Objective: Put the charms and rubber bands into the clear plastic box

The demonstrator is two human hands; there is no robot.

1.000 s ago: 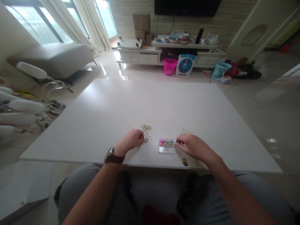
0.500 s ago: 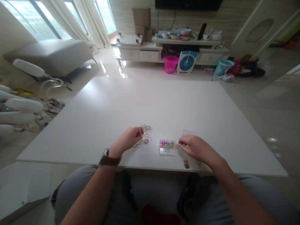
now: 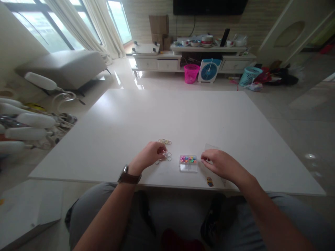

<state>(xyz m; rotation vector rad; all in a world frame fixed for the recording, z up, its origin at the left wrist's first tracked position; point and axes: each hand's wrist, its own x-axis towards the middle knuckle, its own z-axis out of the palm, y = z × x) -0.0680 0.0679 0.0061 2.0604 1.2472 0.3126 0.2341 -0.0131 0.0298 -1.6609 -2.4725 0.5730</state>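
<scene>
My left hand [image 3: 153,153] hovers low over a loose group of small rings, its thumb and fingertips bent but apart. Several pale rings [image 3: 169,154] lie about those fingertips, some hidden under the hand. Just beyond is a cluster of yellowish rings [image 3: 165,141]. A clear divided plastic box [image 3: 188,168] stands between my hands, with small colourful pieces [image 3: 187,159] in its back compartments. To its right, my right hand [image 3: 216,161] is closed in a pinch at the fingertips; anything in the pinch is too small to make out.
A small yellow-and-blue cartoon figure [image 3: 209,181] lies near the front edge of the white table [image 3: 178,115]. A thin transparent sheet or bag [image 3: 210,146] lies partly under my right hand. Beyond the table stand a pink basket [image 3: 191,74] and a blue fan [image 3: 209,70].
My left hand has shifted right over the rings, covering some that showed before. My right hand stays pinched beside the box. The whole view has shifted slightly.
</scene>
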